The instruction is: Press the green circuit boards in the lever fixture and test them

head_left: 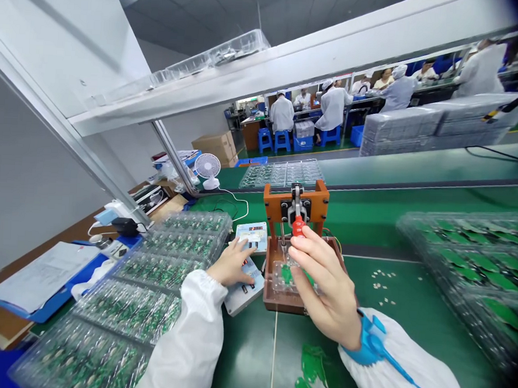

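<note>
My right hand (330, 286), with a blue strap at its wrist, reaches to the red handle (298, 226) of a toggle clamp. Its fingers are stretched out, fingertips against the handle's lower end, not wrapped round it. The clamp sits on an orange frame (272, 205) above a brown box-like base (285, 305). Inside the base, a clear fixture holds a green circuit board (286, 273), partly hidden by my right hand. My left hand (228, 265) lies with fingers spread over two boxes: a lower grey box (241, 295) and a light box with a red display (256, 232) behind it.
Stacked clear trays of circuit boards (147, 292) stand left, more trays (470, 248) right. Loose green pieces (314, 367) lie in front; small pale bits (382, 286) lie right. A white fan (208, 167) and another tray (282, 173) are behind. A shelf (249, 70) crosses overhead.
</note>
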### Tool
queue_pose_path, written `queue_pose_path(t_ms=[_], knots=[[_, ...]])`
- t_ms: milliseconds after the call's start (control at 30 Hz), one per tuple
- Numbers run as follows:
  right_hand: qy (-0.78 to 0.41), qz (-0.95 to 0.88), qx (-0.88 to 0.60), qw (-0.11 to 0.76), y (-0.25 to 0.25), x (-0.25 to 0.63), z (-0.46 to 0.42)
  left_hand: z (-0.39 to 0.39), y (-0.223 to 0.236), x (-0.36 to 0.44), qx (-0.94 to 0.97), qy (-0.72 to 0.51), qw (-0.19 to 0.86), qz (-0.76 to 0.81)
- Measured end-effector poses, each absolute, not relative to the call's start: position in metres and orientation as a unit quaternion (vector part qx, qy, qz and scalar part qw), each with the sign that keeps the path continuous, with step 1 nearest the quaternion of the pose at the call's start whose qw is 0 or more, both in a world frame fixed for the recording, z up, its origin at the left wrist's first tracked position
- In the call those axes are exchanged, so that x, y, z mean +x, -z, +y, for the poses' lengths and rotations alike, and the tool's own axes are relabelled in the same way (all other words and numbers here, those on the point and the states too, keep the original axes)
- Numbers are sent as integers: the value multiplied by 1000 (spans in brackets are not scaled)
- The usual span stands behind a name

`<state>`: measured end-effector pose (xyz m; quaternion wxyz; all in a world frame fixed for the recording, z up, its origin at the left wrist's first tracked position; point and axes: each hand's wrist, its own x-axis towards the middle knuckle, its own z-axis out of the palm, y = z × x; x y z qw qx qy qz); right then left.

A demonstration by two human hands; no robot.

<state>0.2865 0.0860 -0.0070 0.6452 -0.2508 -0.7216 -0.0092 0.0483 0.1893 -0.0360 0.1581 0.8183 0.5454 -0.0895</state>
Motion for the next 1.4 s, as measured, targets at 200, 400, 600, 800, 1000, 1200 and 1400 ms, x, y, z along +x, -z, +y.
queue_pose_path(t_ms=[200, 400, 600, 800, 1000, 1200, 1400], knots=[[-7, -726, -254, 639, 8, 288, 84, 208, 32, 57, 802, 199, 149, 544], [-13, -723, -250, 644, 7, 288, 86, 218, 44, 55, 812, 206, 142, 527], [-15, -725, -246, 643, 6, 288, 85, 215, 40, 45, 811, 179, 170, 530], [-12, -723, -248, 644, 6, 288, 85, 211, 28, 37, 790, 221, 156, 551], [-5, -720, -257, 645, 5, 288, 84, 216, 38, 35, 793, 239, 151, 539], [-4, -720, -255, 645, 4, 288, 83, 218, 39, 35, 795, 236, 151, 537], [-5, -718, -254, 648, 3, 287, 83, 217, 36, 42, 790, 259, 139, 538]])
